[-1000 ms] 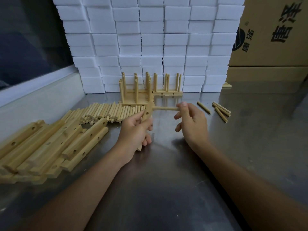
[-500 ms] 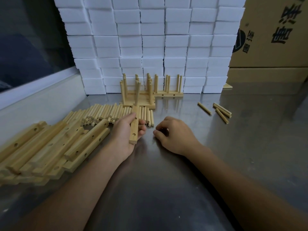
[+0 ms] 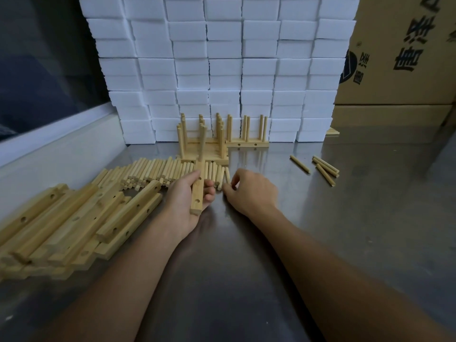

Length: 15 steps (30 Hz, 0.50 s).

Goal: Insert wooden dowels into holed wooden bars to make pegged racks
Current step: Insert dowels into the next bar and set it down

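My left hand [image 3: 182,201] grips a short holed wooden bar [image 3: 198,196] that points away from me, low over the steel table [image 3: 246,267]. One dowel [image 3: 202,146] stands up from the bar's far end, and an empty hole shows near its front end. My right hand [image 3: 251,191] sits at the right end of a row of loose dowels [image 3: 153,171]. Its curled thumb and forefinger pinch the near end of the rightmost dowel [image 3: 227,174].
A heap of holed bars [image 3: 74,223] lies at the left. Finished pegged racks [image 3: 246,143] stand at the back against a wall of white foam blocks [image 3: 222,70]. Several stray dowels [image 3: 323,169] lie at the right, with cardboard boxes [image 3: 399,58] behind them.
My left hand lowered the bar from upright to lying flat near the table. My right hand let go of the inserted dowel and dropped to the row of loose dowels.
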Each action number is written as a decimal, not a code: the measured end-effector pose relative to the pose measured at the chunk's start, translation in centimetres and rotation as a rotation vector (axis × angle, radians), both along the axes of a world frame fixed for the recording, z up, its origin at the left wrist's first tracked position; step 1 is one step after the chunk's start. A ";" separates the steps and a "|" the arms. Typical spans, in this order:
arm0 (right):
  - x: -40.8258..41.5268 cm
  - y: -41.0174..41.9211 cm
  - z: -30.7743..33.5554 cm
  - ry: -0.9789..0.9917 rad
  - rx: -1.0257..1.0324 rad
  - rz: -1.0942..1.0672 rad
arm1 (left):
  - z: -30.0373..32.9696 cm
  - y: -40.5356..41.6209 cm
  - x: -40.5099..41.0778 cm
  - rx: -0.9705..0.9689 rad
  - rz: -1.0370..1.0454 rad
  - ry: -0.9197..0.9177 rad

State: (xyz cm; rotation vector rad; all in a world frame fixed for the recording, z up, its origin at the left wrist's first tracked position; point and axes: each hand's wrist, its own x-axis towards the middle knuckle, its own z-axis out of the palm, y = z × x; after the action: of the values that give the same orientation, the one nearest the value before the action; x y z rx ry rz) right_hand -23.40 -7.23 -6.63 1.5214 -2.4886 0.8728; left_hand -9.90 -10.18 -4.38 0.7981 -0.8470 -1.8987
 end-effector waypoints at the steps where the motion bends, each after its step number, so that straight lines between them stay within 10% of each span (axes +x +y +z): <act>1: 0.0 0.1 0.0 0.003 -0.005 0.000 | -0.1 0.0 0.0 -0.003 -0.002 0.007; 6: -0.1 0.5 0.1 -0.085 -0.101 -0.090 | 0.0 0.1 0.1 0.001 -0.005 0.032; 15: -2.2 2.7 0.9 -0.929 -0.633 -0.042 | 0.0 0.4 0.1 -0.061 -0.020 0.019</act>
State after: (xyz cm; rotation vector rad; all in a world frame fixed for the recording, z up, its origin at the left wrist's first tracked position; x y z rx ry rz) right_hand -25.61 -4.58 -5.71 0.9323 -2.2368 2.4826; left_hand -9.83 -9.77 -4.34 0.7356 -0.8999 -1.8861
